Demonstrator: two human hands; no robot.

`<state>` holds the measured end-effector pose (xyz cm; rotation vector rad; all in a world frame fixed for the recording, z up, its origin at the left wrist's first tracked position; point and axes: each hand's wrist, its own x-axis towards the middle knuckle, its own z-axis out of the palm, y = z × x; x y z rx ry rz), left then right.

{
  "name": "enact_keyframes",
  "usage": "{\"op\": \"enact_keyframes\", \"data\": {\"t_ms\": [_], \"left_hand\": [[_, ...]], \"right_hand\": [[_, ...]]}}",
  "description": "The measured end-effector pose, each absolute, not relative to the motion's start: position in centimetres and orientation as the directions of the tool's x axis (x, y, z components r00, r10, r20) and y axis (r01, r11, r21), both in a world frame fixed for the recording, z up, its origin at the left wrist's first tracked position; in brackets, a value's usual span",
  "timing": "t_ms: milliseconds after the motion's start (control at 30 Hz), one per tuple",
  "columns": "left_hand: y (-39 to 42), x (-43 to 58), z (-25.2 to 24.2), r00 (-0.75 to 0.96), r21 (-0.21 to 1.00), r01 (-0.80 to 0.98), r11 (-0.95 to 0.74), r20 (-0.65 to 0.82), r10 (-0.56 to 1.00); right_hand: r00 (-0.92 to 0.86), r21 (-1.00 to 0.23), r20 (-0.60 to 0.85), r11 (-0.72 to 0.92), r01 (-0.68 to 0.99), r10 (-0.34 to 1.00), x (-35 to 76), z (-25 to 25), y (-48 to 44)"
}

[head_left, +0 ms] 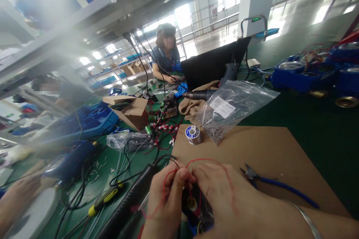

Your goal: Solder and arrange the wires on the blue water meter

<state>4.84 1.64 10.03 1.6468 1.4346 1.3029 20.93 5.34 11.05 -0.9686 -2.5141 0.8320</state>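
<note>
Pinching a red wire (207, 159) between thumb and forefinger of the left hand (168, 194), pressing those tips together with hardly any gap. Curling the fingers of the right hand (224, 190) close beside them, but not being able to tell their hold, with the tips partly hidden. Looping the wire out from the pinch, with a blurred red stretch lying across the right hand. Having a dark device (198, 209) with blue at its base between and below the two hands, at the bottom of the view. Seeing a cardboard sheet (260, 145) beyond the hands, bearing a solder spool (193, 135) and, beside the right hand, blue-handled cutters (280, 183). Seeing a clear bag (235, 106) near the spool, partly over the cardboard. Seeing a yellow-and-black screwdriver (108, 196) left of the left hand, and a co-worker (165, 59) seated across the green table (316, 130).
</note>
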Motion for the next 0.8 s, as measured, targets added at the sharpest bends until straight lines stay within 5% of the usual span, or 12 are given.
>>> {"op": "enact_keyframes", "data": {"t_ms": [100,200,367,467,567,700,800], "left_hand": [[0.9,4.5,10.6,-0.062,0.857,0.433,-0.281,0.34,0.938],[-0.1,4.4,10.9,-0.179,0.883,0.35,-0.314,0.392,0.902],[-0.6,5.0,11.2,-0.185,0.989,-0.136,-0.063,0.037,0.982],[-0.7,5.8,12.1,-0.188,0.989,0.051,-0.135,0.143,0.972],[-1.0,6.5,13.4,-0.009,0.901,0.345,-0.262,0.282,0.959],[-0.7,6.6,13.9,0.175,0.766,0.453,-0.457,0.426,0.888],[-0.2,6.6,13.5,0.306,0.616,0.491,-0.617,0.541,0.783]], "right_hand": [[-0.704,-0.69,0.107,0.562,0.456,0.702,21.0,11.0,5.5],[-0.716,-0.634,0.038,0.571,0.522,0.697,21.1,10.9,5.7],[-0.721,-0.617,0.064,0.595,0.515,0.69,21.1,11.1,5.5],[-0.725,-0.599,0.144,0.643,0.478,0.673,20.8,11.3,5.2],[-0.752,-0.497,0.129,0.698,0.516,0.647,20.0,11.1,5.3],[-0.766,-0.319,0.012,0.729,0.606,0.642,19.1,10.0,6.2],[-0.772,-0.3,0.005,0.738,0.605,0.635,19.0,9.7,6.3]]}}
